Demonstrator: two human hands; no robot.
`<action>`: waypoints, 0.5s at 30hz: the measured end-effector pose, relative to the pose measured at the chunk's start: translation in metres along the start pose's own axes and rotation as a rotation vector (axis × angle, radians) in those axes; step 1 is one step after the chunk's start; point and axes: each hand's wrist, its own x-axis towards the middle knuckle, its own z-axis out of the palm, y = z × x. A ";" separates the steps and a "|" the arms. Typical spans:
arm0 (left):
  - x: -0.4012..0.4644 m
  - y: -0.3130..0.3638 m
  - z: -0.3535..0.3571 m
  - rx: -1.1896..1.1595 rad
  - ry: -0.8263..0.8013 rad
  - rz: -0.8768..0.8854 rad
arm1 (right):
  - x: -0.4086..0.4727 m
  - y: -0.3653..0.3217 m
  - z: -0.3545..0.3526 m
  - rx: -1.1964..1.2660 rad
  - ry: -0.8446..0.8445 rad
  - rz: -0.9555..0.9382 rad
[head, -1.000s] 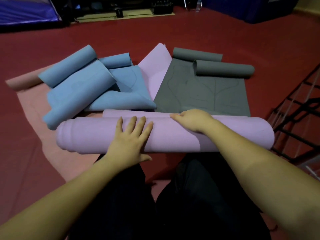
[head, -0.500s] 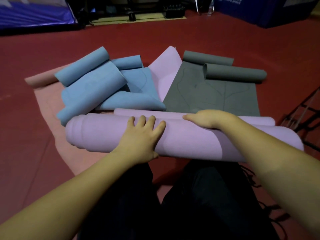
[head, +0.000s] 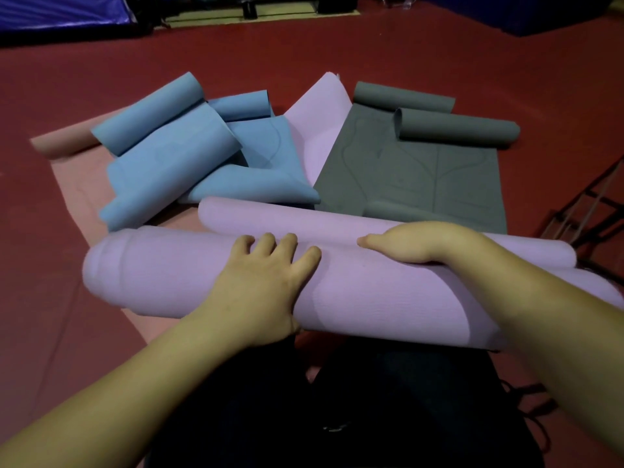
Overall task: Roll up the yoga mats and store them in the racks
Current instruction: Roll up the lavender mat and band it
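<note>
- Lilac yoga mat (head: pixel 371 298), rolled into a thick tube, lies crosswise on the red floor (head: pixel 439 55) just in front of the person's dark-clad legs (head: pixel 371 400); its unrolled tail runs away from the person between the blue and grey mats.
- Left hand (head: pixel 260 285) rests flat on top of the roll, fingers spread and fairly straight, palm pressing down.
- Right hand (head: pixel 415 241) lies over the far upper edge of the roll, fingers bent down over it out of view; whether they grip the mat I cannot tell.
- Blue mats (head: pixel 175 157), loosely curled and crumpled, sit in a heap beyond the roll on the left, on top of a pink mat (head: pixel 77 184) spread on the floor.
- Grey mat (head: pixel 422 170) lies partly flat on the right, its far end curled into a loose roll, with a second grey roll (head: pixel 405 96) just behind it.
- Black rack (head: pixel 597 204) shows at the right edge, near the roll's right end.
</note>
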 end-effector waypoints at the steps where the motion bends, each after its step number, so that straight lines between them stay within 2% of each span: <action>1: 0.001 0.000 0.000 -0.003 -0.045 0.001 | 0.003 -0.001 0.002 0.012 0.005 0.006; 6: 0.025 -0.015 0.003 -0.162 -0.174 0.017 | 0.021 -0.006 0.001 -0.048 0.143 -0.047; 11: 0.050 -0.027 0.001 -0.286 -0.319 0.024 | 0.042 0.002 -0.007 -0.062 0.232 -0.018; 15: 0.053 -0.026 0.005 -0.324 -0.259 -0.035 | 0.064 0.010 -0.009 -0.134 0.319 0.003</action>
